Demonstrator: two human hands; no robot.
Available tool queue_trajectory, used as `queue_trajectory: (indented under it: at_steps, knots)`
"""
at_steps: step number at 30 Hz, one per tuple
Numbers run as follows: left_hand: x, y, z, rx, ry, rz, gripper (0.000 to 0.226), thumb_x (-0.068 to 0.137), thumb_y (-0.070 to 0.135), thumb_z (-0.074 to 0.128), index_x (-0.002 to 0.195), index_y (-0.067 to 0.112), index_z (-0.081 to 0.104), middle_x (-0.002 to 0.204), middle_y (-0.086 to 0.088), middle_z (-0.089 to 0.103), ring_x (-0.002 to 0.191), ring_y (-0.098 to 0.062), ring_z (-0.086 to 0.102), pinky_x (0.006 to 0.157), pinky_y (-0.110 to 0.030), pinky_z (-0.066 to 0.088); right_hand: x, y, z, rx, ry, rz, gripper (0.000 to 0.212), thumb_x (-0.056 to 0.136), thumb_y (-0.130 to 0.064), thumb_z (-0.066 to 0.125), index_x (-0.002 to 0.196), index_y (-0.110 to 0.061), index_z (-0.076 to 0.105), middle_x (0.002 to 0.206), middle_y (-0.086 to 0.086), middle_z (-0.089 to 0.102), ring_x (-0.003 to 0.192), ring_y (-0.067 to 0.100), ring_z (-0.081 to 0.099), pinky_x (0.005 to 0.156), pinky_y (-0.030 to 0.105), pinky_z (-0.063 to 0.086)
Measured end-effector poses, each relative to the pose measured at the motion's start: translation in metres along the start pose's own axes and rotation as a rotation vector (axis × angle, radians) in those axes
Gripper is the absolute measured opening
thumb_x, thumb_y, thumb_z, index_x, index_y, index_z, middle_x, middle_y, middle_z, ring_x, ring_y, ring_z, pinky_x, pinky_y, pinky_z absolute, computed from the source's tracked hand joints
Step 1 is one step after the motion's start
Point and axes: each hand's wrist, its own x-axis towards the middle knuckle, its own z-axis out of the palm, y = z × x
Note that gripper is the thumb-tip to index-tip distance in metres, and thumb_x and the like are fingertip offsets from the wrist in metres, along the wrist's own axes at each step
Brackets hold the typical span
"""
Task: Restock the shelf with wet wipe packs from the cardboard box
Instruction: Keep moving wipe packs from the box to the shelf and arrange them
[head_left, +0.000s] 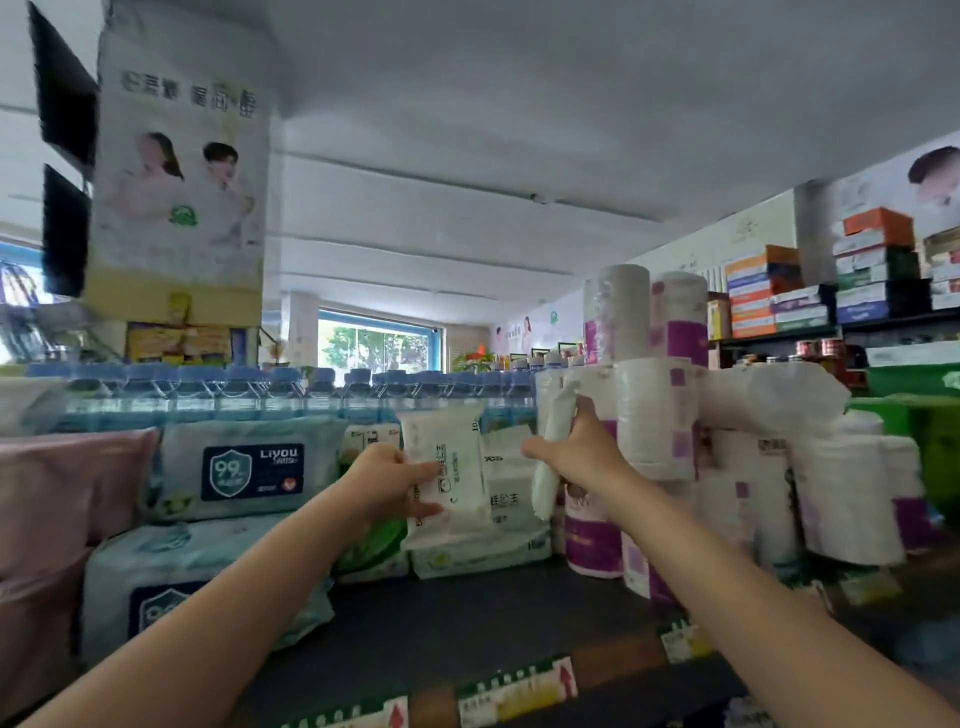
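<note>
My left hand (387, 480) grips a white wet wipe pack (452, 467) held upright, its printed back facing me, in front of the stacked white packs (483, 545) at the middle of the dark shelf (467, 618). My right hand (576, 449) grips a second white wet wipe pack (558, 441) edge-on and upright, just right of the first and close to the toilet paper rolls. The cardboard box is out of view.
Large blue Liyou wipe packs (244, 467) lie stacked at the left, pink packs (62, 493) beside them. Bottled water (260, 389) lines the back. Wrapped toilet paper rolls (660, 415) crowd the right. Price tags (514, 691) run along the shelf's front edge.
</note>
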Motion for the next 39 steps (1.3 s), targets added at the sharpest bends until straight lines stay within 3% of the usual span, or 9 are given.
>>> queue_trajectory:
  at_steps: [7,12,15,17,23,27,31,36,39]
  knots:
    - [0.064,-0.018,0.049,0.096,-0.023,-0.08,0.003,0.092,0.001,0.049,0.09,-0.001,0.052,0.087,-0.012,0.061,0.077,-0.019,0.064,0.071,-0.03,0.059,0.047,0.039,0.019,-0.36,-0.077,-0.049,0.084,0.076,-0.039,0.073,0.137,-0.015,0.021,0.128,0.009,0.047,0.114,0.026,0.052,0.084,0.03,0.045]
    - [0.089,-0.041,0.083,0.376,-0.173,-0.182,0.019,0.095,0.004,0.039,0.086,0.011,0.054,0.084,-0.004,0.058,0.078,-0.016,0.062,0.075,-0.029,0.057,0.063,0.069,0.034,-0.51,-0.202,0.052,0.106,0.068,-0.053,0.072,0.146,-0.013,0.012,0.143,0.02,0.031,0.128,0.036,0.04,0.102,0.041,0.044]
    - [0.095,-0.046,0.086,0.627,-0.271,-0.249,0.018,0.095,0.003,0.042,0.086,0.013,0.054,0.086,-0.003,0.059,0.085,-0.019,0.064,0.078,-0.027,0.053,0.067,0.084,0.038,-0.479,-0.23,0.04,0.069,0.082,-0.03,0.064,0.138,-0.009,0.03,0.138,0.014,0.038,0.133,0.035,0.032,0.106,0.042,0.038]
    - [0.1,-0.047,0.085,0.741,-0.302,-0.247,0.02,0.091,-0.001,0.049,0.109,0.004,0.058,0.112,-0.012,0.063,0.103,-0.026,0.063,0.093,-0.032,0.051,0.068,0.087,0.035,-0.536,-0.237,0.021,0.051,0.09,-0.012,0.051,0.137,-0.009,0.033,0.14,0.016,0.034,0.131,0.034,0.034,0.104,0.039,0.037]
    - [0.102,-0.054,0.092,0.739,-0.272,-0.22,0.044,0.083,-0.008,0.058,0.123,0.009,0.053,0.129,-0.006,0.055,0.12,-0.026,0.054,0.099,-0.031,0.047,0.067,0.092,0.025,-0.599,-0.22,-0.127,0.056,0.089,-0.001,0.05,0.14,-0.019,0.035,0.142,0.009,0.032,0.126,0.026,0.042,0.102,0.032,0.038]
    - [0.094,-0.048,0.097,0.512,-0.313,-0.302,0.016,0.091,-0.005,0.048,0.092,0.008,0.057,0.098,-0.01,0.061,0.106,-0.029,0.063,0.094,-0.034,0.051,0.062,0.093,0.018,-0.647,-0.135,-0.296,0.04,0.086,-0.005,0.057,0.125,-0.016,0.052,0.143,0.004,0.03,0.119,0.022,0.048,0.092,0.024,0.041]
    - [0.088,-0.042,0.089,0.745,-0.191,-0.221,0.031,0.097,0.017,0.046,0.123,0.002,0.049,0.121,-0.019,0.061,0.108,-0.027,0.064,0.084,-0.03,0.054,0.055,0.088,0.014,-0.719,-0.115,-0.312,0.028,0.087,-0.007,0.057,0.115,-0.011,0.056,0.127,0.004,0.04,0.097,0.018,0.056,0.078,0.023,0.045]
    - [0.071,-0.034,0.068,0.859,-0.092,0.007,0.025,0.096,0.022,0.047,0.104,0.001,0.057,0.099,-0.012,0.066,0.083,-0.018,0.062,0.063,-0.021,0.05,0.035,0.074,0.007,-0.751,-0.083,-0.278,0.025,0.087,-0.008,0.058,0.112,-0.011,0.057,0.12,0.005,0.047,0.094,0.014,0.05,0.079,0.021,0.041]
    - [0.048,-0.027,0.063,0.874,-0.083,0.166,0.021,0.093,0.014,0.049,0.102,0.0,0.062,0.099,-0.012,0.069,0.084,-0.019,0.064,0.068,-0.025,0.053,0.011,0.061,-0.002,-0.826,-0.086,-0.272,0.022,0.087,-0.012,0.059,0.108,-0.013,0.061,0.116,0.005,0.056,0.093,0.013,0.05,0.078,0.022,0.038]
